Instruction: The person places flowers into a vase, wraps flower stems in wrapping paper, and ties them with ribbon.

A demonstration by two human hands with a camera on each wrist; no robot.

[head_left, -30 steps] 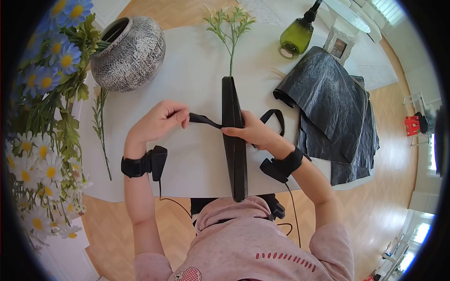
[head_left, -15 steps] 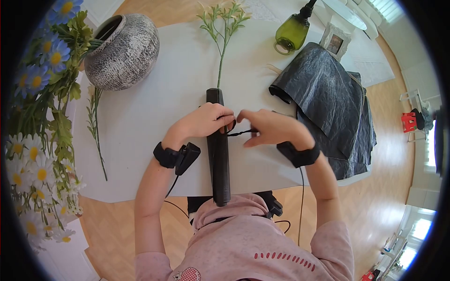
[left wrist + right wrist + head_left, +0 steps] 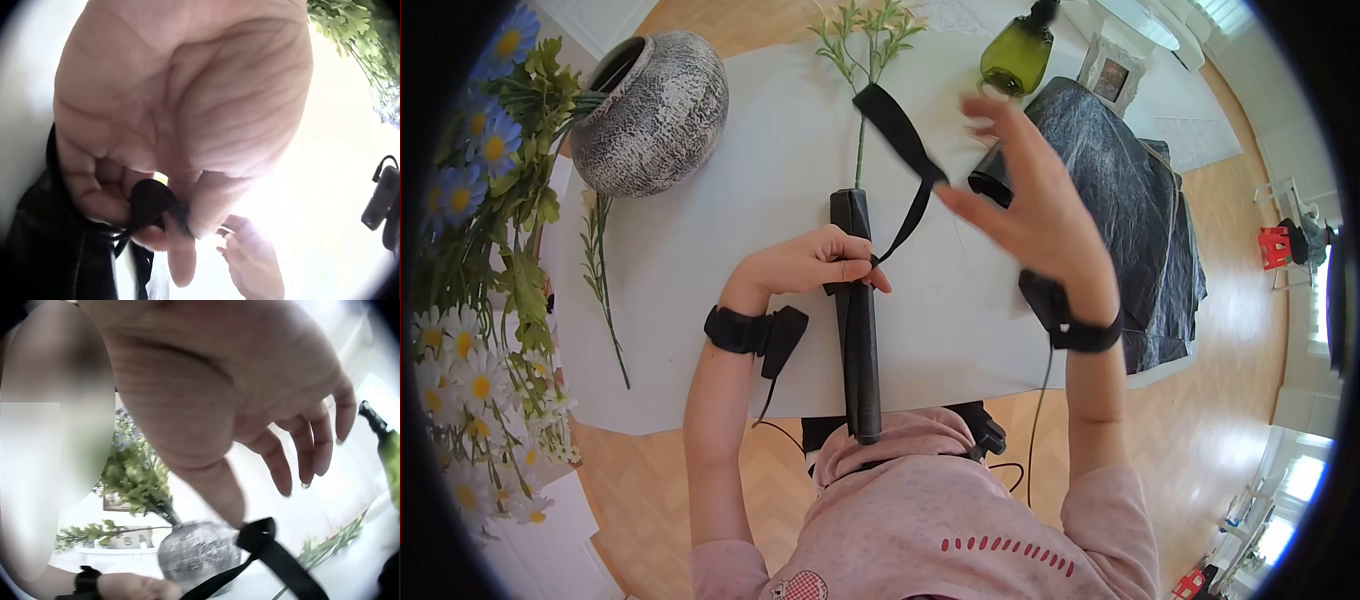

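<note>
A long, narrow roll of black paper [image 3: 860,340] lies lengthwise before me, with a pale-flowered green stem [image 3: 860,150] coming out of its far end. My left hand [image 3: 805,262] lies over the roll's middle and pinches black ribbon [image 3: 153,203] between thumb and fingers. From there a loose length of the ribbon [image 3: 910,145] rises in a curve up and to the right. My right hand [image 3: 1040,205], slightly blurred, is raised with fingers spread apart. In the right wrist view the ribbon [image 3: 275,553] passes right at its thumb tip, with no fingers curled round it.
At the left stand a textured grey vase [image 3: 655,115] and blue and white daisies [image 3: 475,350]; a loose green sprig [image 3: 603,290] lies nearby. Crumpled black wrapping paper [image 3: 1100,220] covers the table's right side, near a green bottle [image 3: 1015,60] and small picture frame [image 3: 1112,75].
My left hand came from the left onto the roll, now gripping ribbon there. The right hand left the roll, worked beside it, then rose up and right as the loose ribbon swung upward.
</note>
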